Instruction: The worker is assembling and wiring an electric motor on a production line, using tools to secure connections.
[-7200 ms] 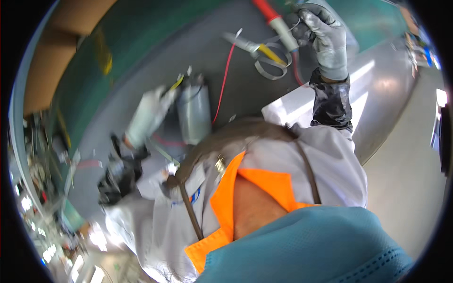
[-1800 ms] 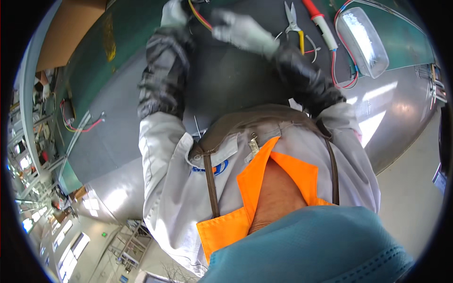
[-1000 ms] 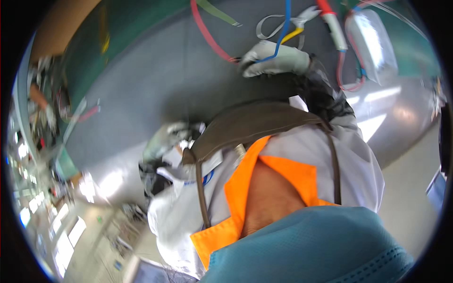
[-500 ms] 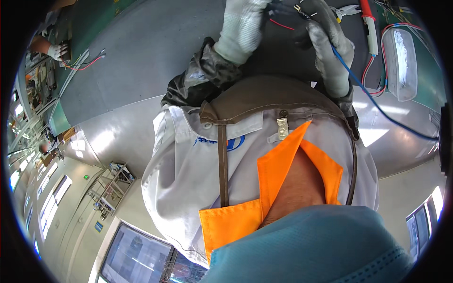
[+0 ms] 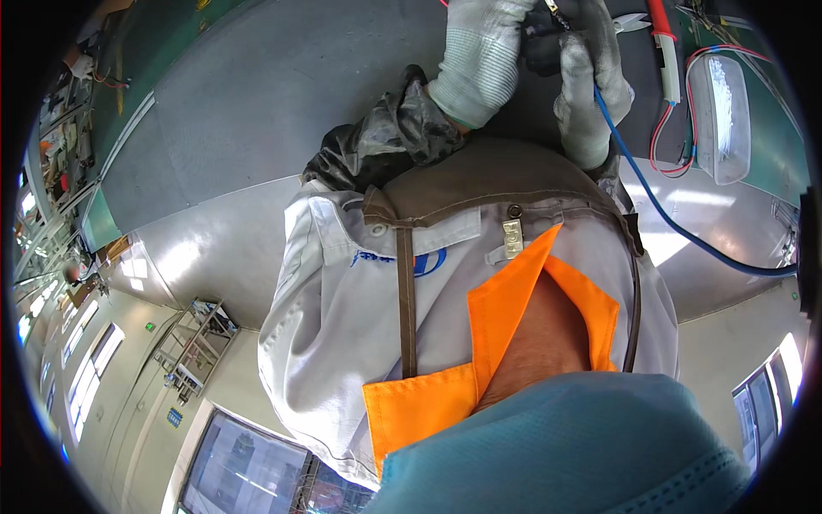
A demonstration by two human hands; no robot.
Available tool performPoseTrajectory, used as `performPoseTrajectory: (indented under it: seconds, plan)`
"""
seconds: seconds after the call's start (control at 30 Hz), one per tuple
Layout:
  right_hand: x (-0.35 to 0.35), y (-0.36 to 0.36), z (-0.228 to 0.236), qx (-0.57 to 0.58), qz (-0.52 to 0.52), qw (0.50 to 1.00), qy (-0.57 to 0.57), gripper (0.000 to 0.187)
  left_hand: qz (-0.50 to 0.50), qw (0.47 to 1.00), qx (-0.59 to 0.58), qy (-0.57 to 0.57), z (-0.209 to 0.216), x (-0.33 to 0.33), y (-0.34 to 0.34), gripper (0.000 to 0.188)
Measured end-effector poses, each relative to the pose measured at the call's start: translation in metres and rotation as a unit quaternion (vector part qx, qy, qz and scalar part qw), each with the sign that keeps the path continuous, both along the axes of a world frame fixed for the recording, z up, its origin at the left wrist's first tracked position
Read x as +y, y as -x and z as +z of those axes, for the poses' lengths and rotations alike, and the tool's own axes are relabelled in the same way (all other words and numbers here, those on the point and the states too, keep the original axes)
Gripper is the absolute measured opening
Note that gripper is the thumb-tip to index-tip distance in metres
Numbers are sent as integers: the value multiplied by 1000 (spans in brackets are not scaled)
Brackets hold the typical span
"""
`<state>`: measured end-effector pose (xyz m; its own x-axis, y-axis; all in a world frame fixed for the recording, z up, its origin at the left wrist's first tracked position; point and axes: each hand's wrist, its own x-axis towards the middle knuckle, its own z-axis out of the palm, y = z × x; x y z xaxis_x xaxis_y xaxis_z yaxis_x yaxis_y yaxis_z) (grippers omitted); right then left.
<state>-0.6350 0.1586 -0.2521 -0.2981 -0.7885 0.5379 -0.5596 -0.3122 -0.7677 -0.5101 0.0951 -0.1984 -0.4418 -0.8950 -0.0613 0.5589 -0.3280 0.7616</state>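
Note:
Both my hands wear pale gloves with dark fingers and meet over the dark bench at the top edge. My right hand (image 5: 595,90) is closed round a blue cable (image 5: 611,120) that runs down to the right edge. Above its fingers a small brassy metal terminal (image 5: 553,8) with a dark piece below it sticks out. My left hand (image 5: 497,51) is close beside it, dark fingers curled toward the terminal; its fingertips are partly cut off and what they hold is hidden. A red wire end (image 5: 444,2) shows left of my left hand.
Silver-jawed pliers (image 5: 632,23) lie right of my hands. Past them are a red and white pen-shaped tool (image 5: 666,60), red and pale blue wires (image 5: 693,141) and a translucent plastic box (image 5: 722,120). Another person's gloved hand (image 5: 81,66) is at the far left.
My left hand has moved right, closer to my right hand. Both hands and the terminal sit slightly higher. The red wire shows farther left. The other person's hand has shifted up and left.

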Motion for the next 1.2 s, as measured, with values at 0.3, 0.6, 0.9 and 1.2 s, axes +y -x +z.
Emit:
performPoseTrajectory:
  seconds: [0.3, 0.6, 0.9, 1.2]
  plan:
    - [-9, 0, 10, 71, 17, 996, -44, 48, -27, 993, 87, -74, -42, -2, 12, 19]
    - [-6, 194, -47, 354, -225, 873, -250, 54, -5, 972, 155, -176, -101, -20, -7, 26]
    - [-80, 149, 6, -168, 105, 957, -210, 48, -24, 981, 79, -175, -109, -6, -21, 34]
    - [-145, 152, -12, -134, 187, 918, -322, 51, -41, 974, 89, -205, -108, -5, -21, 31]
